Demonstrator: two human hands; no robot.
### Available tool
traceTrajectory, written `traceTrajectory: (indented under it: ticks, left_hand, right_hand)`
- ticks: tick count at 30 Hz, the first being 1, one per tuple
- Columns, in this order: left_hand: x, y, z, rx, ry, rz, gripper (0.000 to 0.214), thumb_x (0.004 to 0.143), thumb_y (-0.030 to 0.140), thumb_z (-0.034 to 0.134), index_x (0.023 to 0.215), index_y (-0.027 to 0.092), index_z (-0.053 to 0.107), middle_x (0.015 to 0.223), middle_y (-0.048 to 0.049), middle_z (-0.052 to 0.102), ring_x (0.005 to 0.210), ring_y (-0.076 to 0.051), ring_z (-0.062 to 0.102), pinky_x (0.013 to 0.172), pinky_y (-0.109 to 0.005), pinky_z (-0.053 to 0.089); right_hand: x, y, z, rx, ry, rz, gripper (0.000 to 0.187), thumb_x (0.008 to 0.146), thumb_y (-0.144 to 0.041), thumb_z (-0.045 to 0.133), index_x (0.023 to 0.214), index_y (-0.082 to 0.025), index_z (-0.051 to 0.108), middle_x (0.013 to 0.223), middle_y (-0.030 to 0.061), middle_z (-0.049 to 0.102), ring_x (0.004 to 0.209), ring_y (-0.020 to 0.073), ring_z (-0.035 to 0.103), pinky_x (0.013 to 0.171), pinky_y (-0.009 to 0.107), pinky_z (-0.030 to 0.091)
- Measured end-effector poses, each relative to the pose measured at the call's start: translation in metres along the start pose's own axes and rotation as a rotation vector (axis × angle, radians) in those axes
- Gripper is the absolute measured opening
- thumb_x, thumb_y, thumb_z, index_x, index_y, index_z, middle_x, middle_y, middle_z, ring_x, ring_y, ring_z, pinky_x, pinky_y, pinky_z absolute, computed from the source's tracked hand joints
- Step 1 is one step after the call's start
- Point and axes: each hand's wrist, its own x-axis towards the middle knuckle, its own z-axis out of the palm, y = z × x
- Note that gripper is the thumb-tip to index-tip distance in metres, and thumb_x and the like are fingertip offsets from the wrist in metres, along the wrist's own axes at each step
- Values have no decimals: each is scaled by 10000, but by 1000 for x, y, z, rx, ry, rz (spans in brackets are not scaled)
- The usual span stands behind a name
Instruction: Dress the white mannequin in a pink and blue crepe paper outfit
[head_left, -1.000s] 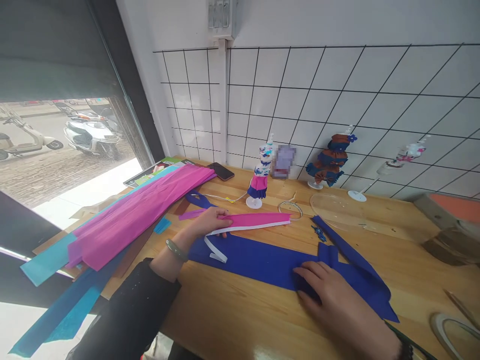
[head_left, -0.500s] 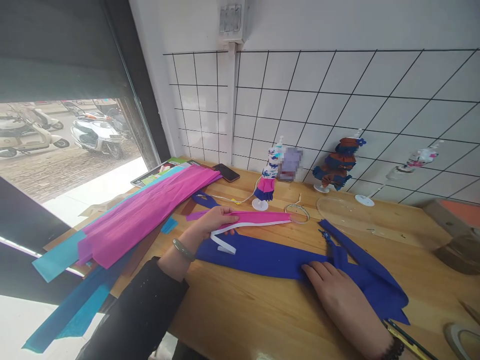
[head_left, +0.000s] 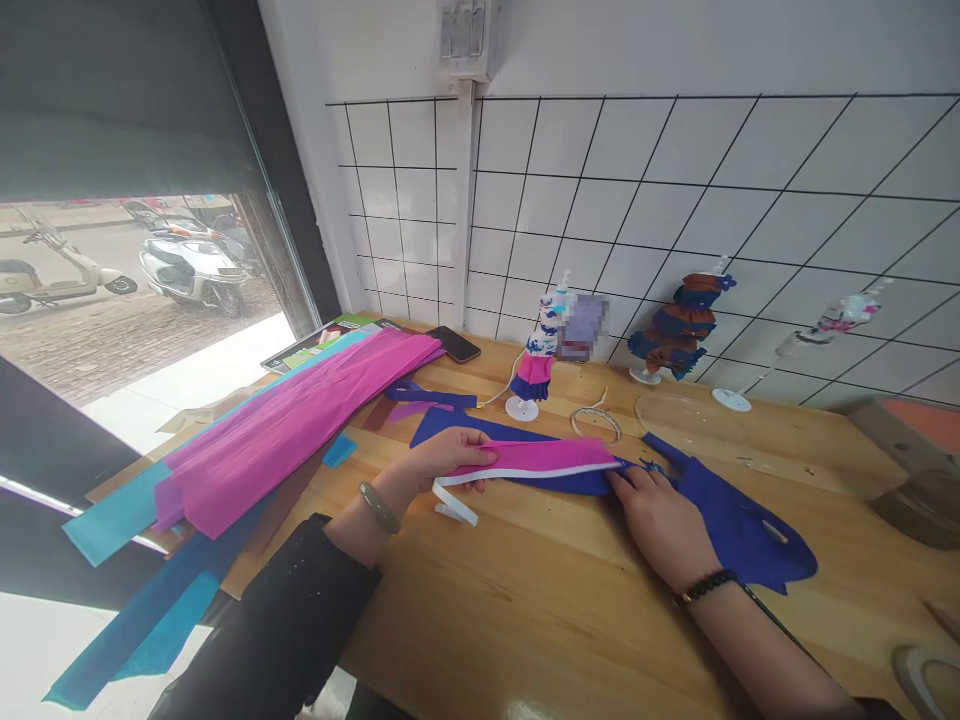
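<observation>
Wooden table, left grip pinching pink strip, right grip palm-down

- blk phone, flat on surface nr tiled wall
- wht switch box, high up
- mini dress form, blue + brown outfit, by wall
- tape roll, btm R, partly cut off
- wht scooter + cream scooter parked outside, L
</observation>
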Motion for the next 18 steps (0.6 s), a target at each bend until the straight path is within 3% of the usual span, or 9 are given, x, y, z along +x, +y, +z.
traceTrajectory:
  ticks: [4,8,14,18]
  left_hand:
    - [1,-2,8,-30,-45,-56,348,639,362,743,838,144,558,646,-7,642,511,-106,593,456,-188,415]
    - [-2,1,3,-88,-78,-35,373,660,385,732,852,158,508,637,-11,637,502,-115,597,417,-174,376]
    - [-10,4,1,-160,-252,-42,319,727,347,692,858,167,463,654,-26,653,453,-115,586,411,-185,391]
    - [-9,4,8,-176,-348,-72,314,737,326,685,886,163,460,670,-43,662,467,-131,599,390,-178,373]
  right_hand:
    - [2,8,6,81,0,24,323,830,-67,387,969,-205,644,953,112,640,832,230,602,645,317,489]
    - [-10,8,0,191,-10,7,317,865,-281,481,1141,-150,567,1119,121,616,1026,232,580,852,354,490]
    - [-16,-4,-11,398,126,278,565,852,-446,497,1306,-127,385,1254,164,524,1149,274,513,928,441,451]
    - [-14,-17,-24,387,165,74,397,857,-395,517,1177,-161,498,1247,149,517,1155,270,488,953,444,416]
